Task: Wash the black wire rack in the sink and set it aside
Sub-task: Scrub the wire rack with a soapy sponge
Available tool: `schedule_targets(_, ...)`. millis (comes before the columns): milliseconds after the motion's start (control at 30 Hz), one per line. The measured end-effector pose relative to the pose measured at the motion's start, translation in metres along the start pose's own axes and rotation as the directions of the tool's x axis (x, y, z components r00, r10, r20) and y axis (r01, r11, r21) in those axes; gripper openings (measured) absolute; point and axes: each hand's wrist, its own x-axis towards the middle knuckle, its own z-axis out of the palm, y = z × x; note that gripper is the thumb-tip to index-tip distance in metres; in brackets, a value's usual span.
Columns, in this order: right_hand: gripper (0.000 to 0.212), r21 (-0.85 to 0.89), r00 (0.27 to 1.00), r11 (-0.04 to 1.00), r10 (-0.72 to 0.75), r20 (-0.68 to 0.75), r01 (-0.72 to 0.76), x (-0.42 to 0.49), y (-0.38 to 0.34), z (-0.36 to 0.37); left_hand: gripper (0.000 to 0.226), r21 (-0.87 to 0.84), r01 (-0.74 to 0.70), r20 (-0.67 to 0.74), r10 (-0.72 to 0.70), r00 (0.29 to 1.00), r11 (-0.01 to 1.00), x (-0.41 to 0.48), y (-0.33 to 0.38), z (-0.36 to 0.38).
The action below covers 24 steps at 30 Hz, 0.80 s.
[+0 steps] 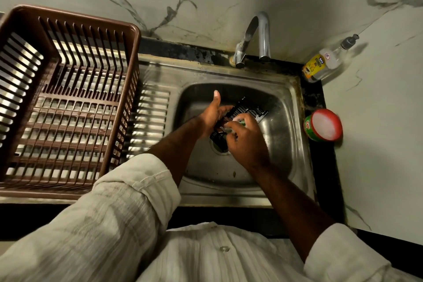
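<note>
At the far left of the counter, a brown slatted dish basket point(135, 39) is set beside the sink. It is judged the likely place for the rack to be set aside, and only the ribbed drainboard point(151, 119) lies between it and the basin.

Inside the basin, the black wire rack point(246, 109) is held low over the drain point(218, 148), presumably so that suds run straight down. It is gripped at its left edge by the left hand point(212, 115), whose fingers are curled round the wires while the thumb is stuck upward. The rack is thereby steadied against the scrubbing.

From the right, a green scrub pad point(240, 122), foamy and largely hidden, is pinched in the curled fingers of the right hand point(248, 142) and pressed onto the bars. Much of the rack is covered by both hands, so how clean it is cannot be told. The work is judged to be at the soaping stage, with rinsing and setting aside not yet done.

Behind the hands, the tap point(257, 34) is arched over the back of the sink point(295, 126); no stream can be made out under it. A lift toward the basket is not thought to be hindered by the spout.

Further right, a pump bottle of dishwash point(325, 64) is placed in the corner. A red-rimmed tub of white cleaning paste point(326, 125) is set just beside the sink's edge, within reach of the scrubbing hand.
</note>
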Motion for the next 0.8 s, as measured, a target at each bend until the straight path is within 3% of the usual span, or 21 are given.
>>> schedule_targets(133,0.033,0.022,0.999,0.999,-0.041,-0.021,0.042,0.005,-0.012,0.001,0.100,0.013,-0.010,-0.021,0.010,1.000,1.000,0.001,-0.001,-0.002)
schedule_targets(300,0.022,-0.116,0.988,0.993,0.004,0.156,0.015,0.021,-0.017,0.004,0.104,-0.038,-0.003,-0.030,0.002,1.000,0.999,0.003,-0.001,-0.002)
schedule_targets(533,0.024,-0.057,0.984,0.997,0.065,0.166,-0.056,0.009,-0.014,-0.006,0.095,-0.056,-0.012,0.022,0.014,1.000,0.998,-0.003,-0.001,-0.001)
schedule_targets(633,0.027,0.018,0.984,0.989,0.142,0.110,-0.145,-0.001,-0.007,-0.012,0.094,-0.028,-0.028,0.006,0.028,1.000,0.999,-0.001,0.001,0.001)
schedule_targets(800,0.026,0.168,0.963,0.959,0.248,-0.105,-0.228,-0.008,0.011,-0.026,0.092,0.010,-0.032,-0.041,0.032,0.999,0.999,0.001,0.001,0.003)
